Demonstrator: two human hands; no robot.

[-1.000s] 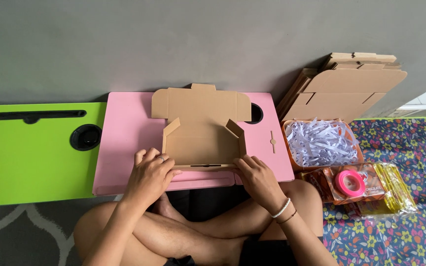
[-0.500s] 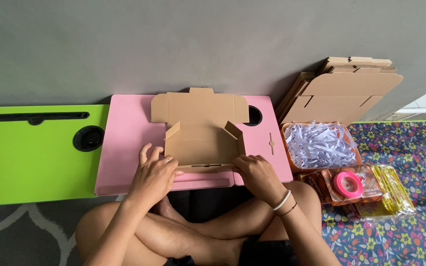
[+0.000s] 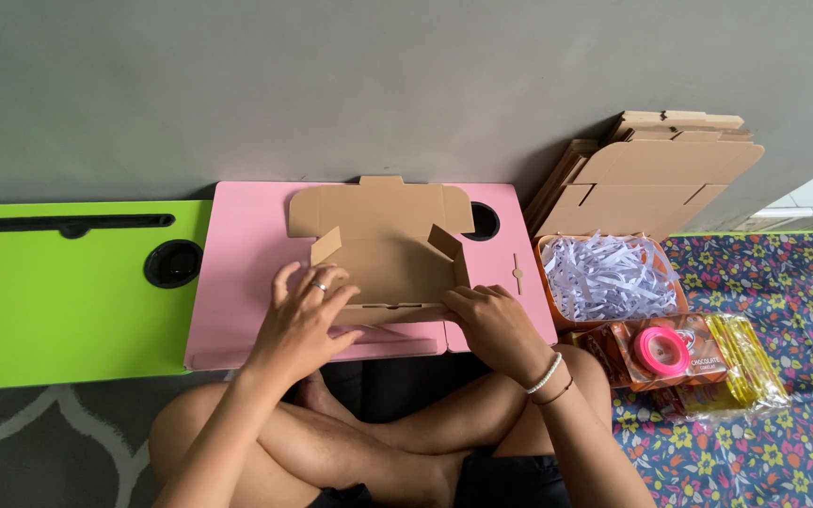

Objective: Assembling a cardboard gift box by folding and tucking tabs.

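Ring [image 3: 319,286], white bead bracelet [image 3: 545,373], dark shorts [image 3: 510,480]
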